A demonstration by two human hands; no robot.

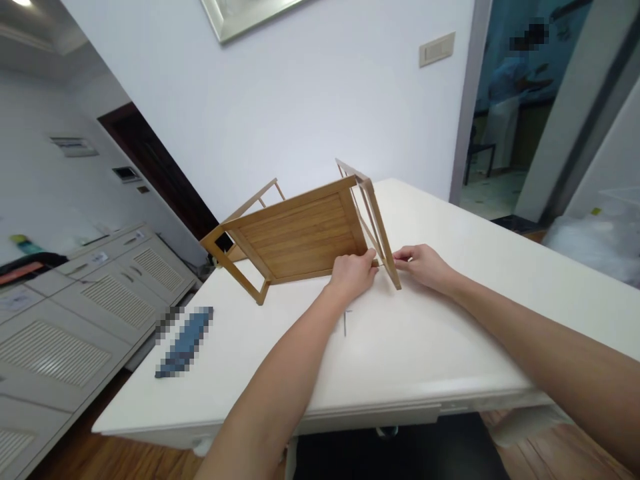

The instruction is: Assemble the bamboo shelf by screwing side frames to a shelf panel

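A small bamboo rack (300, 233) lies tipped on its side on the white table (450, 333), its slatted panel facing me. My left hand (353, 273) is closed on the panel's lower right corner, where it meets the side frame (377, 220). On the other side of that frame, my right hand (423, 263) pinches at the joint near the frame's foot, fingers pressed together; what they hold is too small to make out. A thin metal key or screw (345, 322) lies on the table just below my left hand.
A blurred dark flat object (185, 340) lies near the table's left edge. White louvred cabinets (75, 320) stand to the left. A person in blue (515, 87) stands in the doorway at the back right. A pale plastic bag (595, 240) sits at the right.
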